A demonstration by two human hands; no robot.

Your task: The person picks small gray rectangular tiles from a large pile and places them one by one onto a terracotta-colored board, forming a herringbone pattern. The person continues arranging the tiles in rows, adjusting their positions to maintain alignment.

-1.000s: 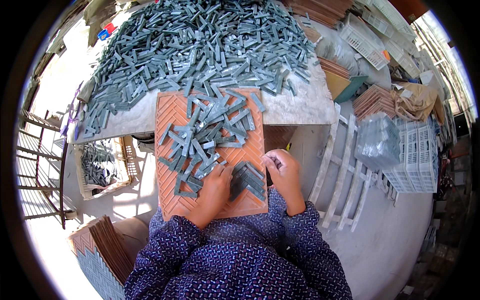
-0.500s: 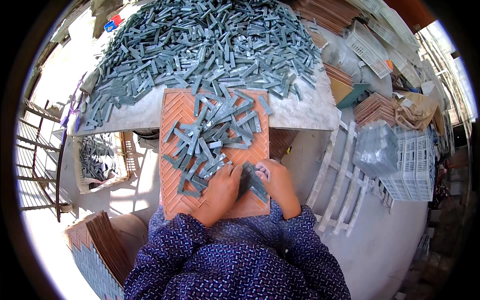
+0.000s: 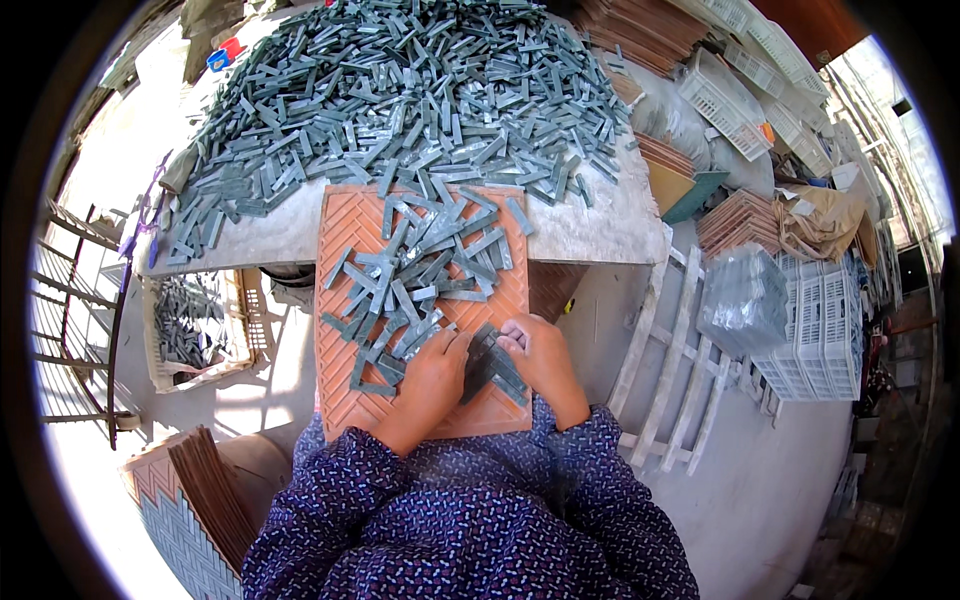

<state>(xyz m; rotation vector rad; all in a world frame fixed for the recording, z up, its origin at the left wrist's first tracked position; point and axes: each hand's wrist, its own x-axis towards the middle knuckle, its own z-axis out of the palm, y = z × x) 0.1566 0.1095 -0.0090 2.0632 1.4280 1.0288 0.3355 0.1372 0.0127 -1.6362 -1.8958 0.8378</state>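
Note:
An orange herringbone-grooved tray (image 3: pixel 340 400) leans from the table edge toward my lap. Loose grey-green stone strips (image 3: pixel 400 265) lie heaped across its upper and middle part. Near its lower right, several strips (image 3: pixel 508 375) sit side by side in the slanted grooves. My left hand (image 3: pixel 435 372) rests over the tray's lower middle, left of these set strips, fingers curled together and their tips hidden. Just right of it, my right hand (image 3: pixel 543 362) is closed, thumb and fingertips pinching at a stone strip by the upper end of the set strips.
A large pile of stone strips (image 3: pixel 400 100) covers the pale table (image 3: pixel 610 225) beyond the tray. Below left stands a crate of strips (image 3: pixel 245 350); nearer is a stack of trays (image 3: pixel 205 490). On the right are a wooden pallet (image 3: pixel 655 370), white crates (image 3: pixel 815 335) and a plastic-wrapped stack (image 3: pixel 742 300).
The view has shifted slightly. My right hand has moved a little up and left along the set strips, uncovering more of them. My left hand stays nearly in place.

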